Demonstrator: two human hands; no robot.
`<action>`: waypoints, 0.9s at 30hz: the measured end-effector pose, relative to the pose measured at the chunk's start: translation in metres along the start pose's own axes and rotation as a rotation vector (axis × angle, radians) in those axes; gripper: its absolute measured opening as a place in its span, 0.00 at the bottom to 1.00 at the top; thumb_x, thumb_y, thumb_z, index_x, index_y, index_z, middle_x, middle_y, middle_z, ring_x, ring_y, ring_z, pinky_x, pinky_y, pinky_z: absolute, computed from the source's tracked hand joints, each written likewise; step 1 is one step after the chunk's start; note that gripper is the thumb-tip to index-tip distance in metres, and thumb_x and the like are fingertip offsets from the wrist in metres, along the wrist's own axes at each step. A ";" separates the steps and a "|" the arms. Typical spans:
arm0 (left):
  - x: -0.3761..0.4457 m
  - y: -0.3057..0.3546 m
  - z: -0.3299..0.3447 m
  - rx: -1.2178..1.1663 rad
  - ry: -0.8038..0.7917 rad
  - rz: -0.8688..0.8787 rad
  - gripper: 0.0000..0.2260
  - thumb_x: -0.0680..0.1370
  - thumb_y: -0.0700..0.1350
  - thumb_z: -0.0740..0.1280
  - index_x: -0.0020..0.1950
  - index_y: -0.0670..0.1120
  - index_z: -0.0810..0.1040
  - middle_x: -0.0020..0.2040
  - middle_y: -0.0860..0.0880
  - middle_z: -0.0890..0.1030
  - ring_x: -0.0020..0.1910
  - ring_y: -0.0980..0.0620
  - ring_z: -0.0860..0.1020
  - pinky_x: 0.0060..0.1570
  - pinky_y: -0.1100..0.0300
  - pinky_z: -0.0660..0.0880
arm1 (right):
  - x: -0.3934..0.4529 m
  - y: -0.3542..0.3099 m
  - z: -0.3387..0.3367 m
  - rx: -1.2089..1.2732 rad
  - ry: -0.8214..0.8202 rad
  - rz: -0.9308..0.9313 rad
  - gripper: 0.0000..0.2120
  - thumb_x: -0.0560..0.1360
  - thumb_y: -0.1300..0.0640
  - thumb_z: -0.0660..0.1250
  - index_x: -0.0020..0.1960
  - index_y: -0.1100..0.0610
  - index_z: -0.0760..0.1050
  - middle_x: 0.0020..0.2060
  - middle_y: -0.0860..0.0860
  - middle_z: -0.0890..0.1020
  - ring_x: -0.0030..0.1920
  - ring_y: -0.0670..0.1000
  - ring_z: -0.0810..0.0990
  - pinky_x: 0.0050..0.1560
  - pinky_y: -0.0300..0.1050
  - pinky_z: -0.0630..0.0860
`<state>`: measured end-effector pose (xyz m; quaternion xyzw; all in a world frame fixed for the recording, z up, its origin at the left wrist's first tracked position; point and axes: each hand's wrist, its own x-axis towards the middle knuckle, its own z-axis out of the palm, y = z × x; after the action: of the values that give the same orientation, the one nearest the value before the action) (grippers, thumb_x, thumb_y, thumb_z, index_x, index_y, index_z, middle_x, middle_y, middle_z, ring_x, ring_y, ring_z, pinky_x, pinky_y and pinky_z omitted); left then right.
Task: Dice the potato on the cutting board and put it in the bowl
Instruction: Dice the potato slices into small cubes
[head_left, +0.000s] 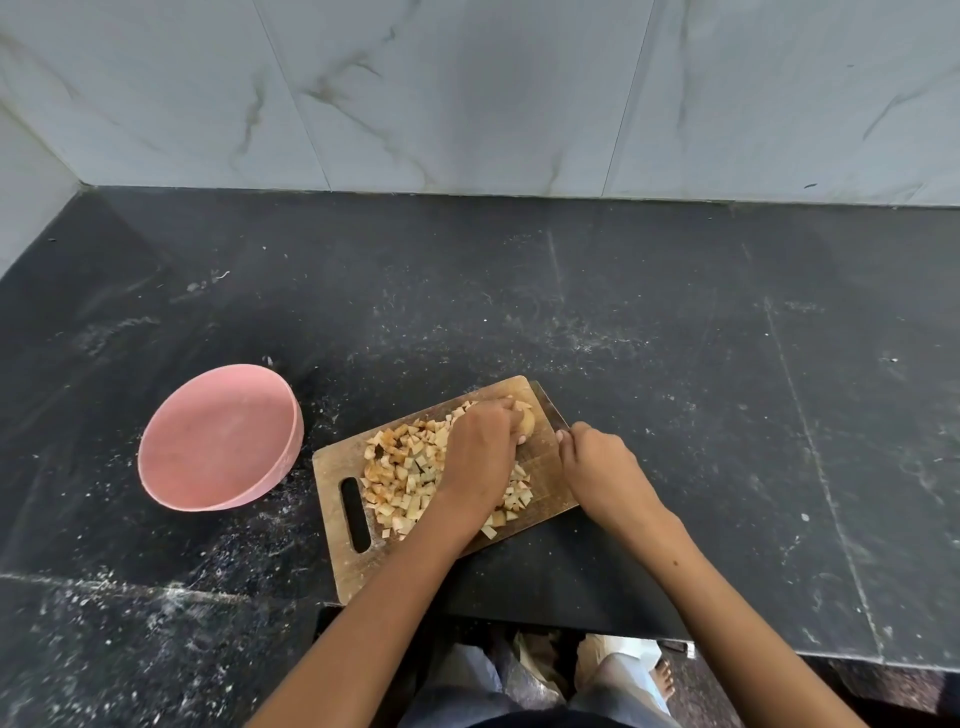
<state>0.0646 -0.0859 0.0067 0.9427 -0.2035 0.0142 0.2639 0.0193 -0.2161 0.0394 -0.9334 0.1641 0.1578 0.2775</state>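
Observation:
A wooden cutting board (545, 447) with a handle slot lies on the black counter. Several pale potato cubes (402, 470) are heaped across its middle. My left hand (480, 457) curls over an uncut potato piece (527, 422) at the board's far end and holds it down. My right hand (597, 467) grips a knife; its blade (550, 413) stands along the board's right edge, just right of the potato piece. The handle is hidden in my fist. A pink bowl (221, 439) sits to the left of the board, with nothing in it.
The black stone counter (675, 338) runs back to a marble-tiled wall (467, 93) and a side wall at far left. White specks dust the counter. Its front edge lies close below the board, with my legs and the floor beneath.

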 end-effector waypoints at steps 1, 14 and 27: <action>0.000 0.000 0.000 -0.007 0.003 -0.009 0.03 0.72 0.35 0.72 0.45 0.38 0.84 0.53 0.42 0.84 0.53 0.47 0.81 0.54 0.56 0.77 | 0.000 0.001 0.001 0.012 -0.005 0.006 0.15 0.83 0.50 0.50 0.45 0.58 0.67 0.43 0.57 0.78 0.44 0.57 0.77 0.43 0.49 0.72; 0.001 0.000 0.006 -0.076 0.071 -0.087 0.03 0.74 0.37 0.72 0.41 0.40 0.85 0.41 0.43 0.84 0.44 0.48 0.82 0.46 0.51 0.79 | -0.001 -0.014 0.007 -0.086 -0.051 0.003 0.14 0.83 0.52 0.48 0.54 0.59 0.68 0.50 0.59 0.79 0.51 0.60 0.77 0.43 0.48 0.69; 0.004 0.005 0.007 -0.039 0.123 -0.120 0.11 0.78 0.38 0.67 0.38 0.42 0.85 0.34 0.45 0.81 0.33 0.49 0.77 0.35 0.59 0.75 | -0.036 0.006 0.014 -0.278 -0.139 0.070 0.05 0.81 0.62 0.51 0.54 0.57 0.64 0.45 0.55 0.76 0.48 0.57 0.79 0.42 0.49 0.73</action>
<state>0.0660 -0.0949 0.0040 0.9453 -0.1301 0.0522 0.2946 -0.0187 -0.2048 0.0390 -0.9433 0.1536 0.2528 0.1508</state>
